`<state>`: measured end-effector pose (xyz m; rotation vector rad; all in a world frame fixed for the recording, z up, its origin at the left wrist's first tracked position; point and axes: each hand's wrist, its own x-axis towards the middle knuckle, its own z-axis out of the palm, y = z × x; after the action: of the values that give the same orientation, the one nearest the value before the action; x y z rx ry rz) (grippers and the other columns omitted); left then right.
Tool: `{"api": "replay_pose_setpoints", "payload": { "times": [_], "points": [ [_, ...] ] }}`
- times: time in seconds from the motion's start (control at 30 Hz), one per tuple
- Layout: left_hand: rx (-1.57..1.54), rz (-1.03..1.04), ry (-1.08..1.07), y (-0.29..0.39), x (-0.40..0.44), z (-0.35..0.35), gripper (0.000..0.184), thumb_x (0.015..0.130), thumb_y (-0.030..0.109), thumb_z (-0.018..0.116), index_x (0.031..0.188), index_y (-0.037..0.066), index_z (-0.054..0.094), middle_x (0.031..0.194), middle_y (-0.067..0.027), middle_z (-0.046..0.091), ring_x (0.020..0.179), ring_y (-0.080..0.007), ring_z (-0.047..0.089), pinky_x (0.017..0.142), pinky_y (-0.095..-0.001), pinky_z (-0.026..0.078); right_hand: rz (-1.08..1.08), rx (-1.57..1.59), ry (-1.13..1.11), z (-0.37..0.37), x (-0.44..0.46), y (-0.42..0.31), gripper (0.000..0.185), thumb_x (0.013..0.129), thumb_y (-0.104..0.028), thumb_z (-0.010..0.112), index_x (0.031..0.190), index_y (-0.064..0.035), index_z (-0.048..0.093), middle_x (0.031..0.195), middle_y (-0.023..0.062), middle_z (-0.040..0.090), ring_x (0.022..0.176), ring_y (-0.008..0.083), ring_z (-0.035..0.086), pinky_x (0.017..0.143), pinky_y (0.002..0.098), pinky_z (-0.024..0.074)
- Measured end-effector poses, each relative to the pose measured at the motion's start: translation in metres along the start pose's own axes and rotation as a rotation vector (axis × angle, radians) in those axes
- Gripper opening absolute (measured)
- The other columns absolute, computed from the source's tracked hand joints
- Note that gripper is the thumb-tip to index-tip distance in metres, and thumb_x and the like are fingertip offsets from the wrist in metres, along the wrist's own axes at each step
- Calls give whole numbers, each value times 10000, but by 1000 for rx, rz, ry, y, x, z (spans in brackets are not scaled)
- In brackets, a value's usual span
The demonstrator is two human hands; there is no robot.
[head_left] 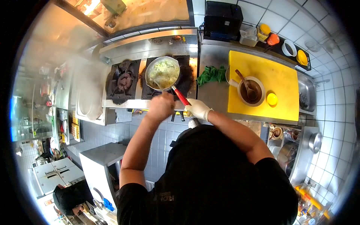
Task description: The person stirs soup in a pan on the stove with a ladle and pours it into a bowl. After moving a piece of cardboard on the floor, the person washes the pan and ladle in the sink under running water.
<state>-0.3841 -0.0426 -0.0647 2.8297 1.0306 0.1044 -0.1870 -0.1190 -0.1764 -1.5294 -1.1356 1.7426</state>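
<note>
A frying pan (149, 71) with a red handle (181, 96) sits over the right burner. Chopped pale yellow-green food (164, 70) fills much of it. My left hand (162, 106), bare, is closed around a utensil (160, 86) that reaches into the pan; its working end is blurred among the food. My right hand (198, 109), in a white glove, grips the end of the red handle.
Left of the pan is a second burner (124, 81). Right stand green cloth (212, 75) and a yellow cutting board (240, 62) with a brown-filled pot (262, 84), wooden spoon (250, 92) and yellow cup (272, 99). A sink (308, 84) lies beyond. Another person (67, 198) is lower left.
</note>
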Motion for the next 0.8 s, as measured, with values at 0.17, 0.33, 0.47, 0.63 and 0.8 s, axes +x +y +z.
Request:
{"api": "replay_pose_setpoints", "payload": {
  "times": [0.17, 0.33, 0.47, 0.63, 0.8],
  "points": [
    [-184, 131, 352, -7, 13, -19, 106, 862, 115, 671, 815, 39, 614, 830, -200, 649, 730, -363, 706, 664, -442, 591, -7, -34, -14, 1, -3, -6, 243, 1021, -98, 531, 1243, -14, 584, 923, 63, 650, 723, 162, 687, 631, 324, 544],
    [-86, 16, 134, 2, -4, 0, 128, 854, 81, 675, 789, 42, 573, 808, -186, 623, 717, -362, 678, 665, -460, 577, 2, 36, 16, 0, 1, -3, 239, 946, -109, 536, 1140, 16, 595, 830, 117, 660, 671, 209, 705, 622, 360, 534],
    [-238, 117, 294, 8, 3, -19, 87, 861, 39, 658, 809, 41, 589, 802, -184, 613, 716, -367, 676, 665, -463, 572, 7, -25, 40, 3, 4, 2, 238, 951, -120, 536, 1141, 10, 598, 841, 122, 685, 674, 198, 711, 605, 371, 537],
    [-142, -28, 121, 9, -7, -8, 58, 848, 22, 660, 893, 18, 624, 847, -194, 639, 725, -395, 668, 668, -468, 571, -41, -12, 78, 5, 14, 14, 229, 957, -132, 528, 1126, 6, 599, 814, 115, 688, 687, 190, 722, 610, 378, 541],
    [-281, 101, 276, -1, 5, -22, 71, 862, 29, 666, 910, 0, 622, 861, -214, 643, 799, -403, 687, 698, -454, 575, -24, -59, 81, 7, 6, 5, 162, 954, -147, 542, 1019, -6, 588, 792, 112, 676, 685, 201, 722, 612, 384, 535]
  ]
}}
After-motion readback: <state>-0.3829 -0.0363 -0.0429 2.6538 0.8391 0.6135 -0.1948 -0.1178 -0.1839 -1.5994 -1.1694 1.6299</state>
